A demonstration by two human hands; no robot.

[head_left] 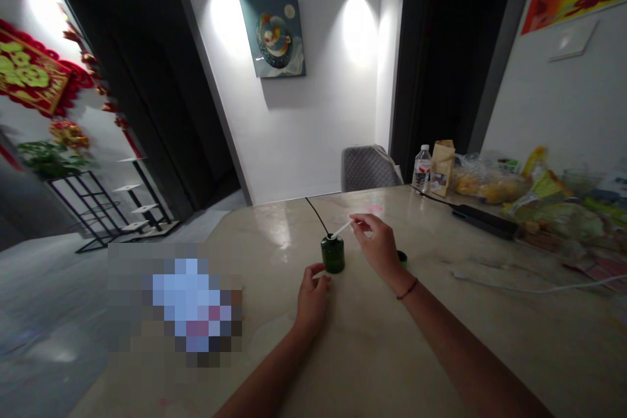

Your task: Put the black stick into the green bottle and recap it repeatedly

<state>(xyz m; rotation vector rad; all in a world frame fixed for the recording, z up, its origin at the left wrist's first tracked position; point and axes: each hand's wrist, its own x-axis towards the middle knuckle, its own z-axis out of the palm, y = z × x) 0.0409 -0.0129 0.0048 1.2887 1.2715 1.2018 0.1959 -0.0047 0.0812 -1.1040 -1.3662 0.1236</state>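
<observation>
A small dark green glass bottle [333, 256] stands upright on the table, with a thin black stick [317, 214] leaning out of its neck to the left. Between thumb and fingertips of my right hand [379, 245] is a slim white stick [343, 228], slanting down so its lower end meets the bottle's mouth. My left hand [313, 294] rests at the bottle's lower left, fingers partly bent and apart; the fingertips reach its side, apparently touching it. Behind my right wrist, a dark green round object [402, 257] is partly hidden.
On the right lie a black power strip [484, 221], a white cable [519, 289] and several bagged food items [490, 183]. A water bottle [422, 166] and a paper bag [443, 166] stand behind them. A grey chair [369, 168] is at the far edge. A blurred patch covers the left.
</observation>
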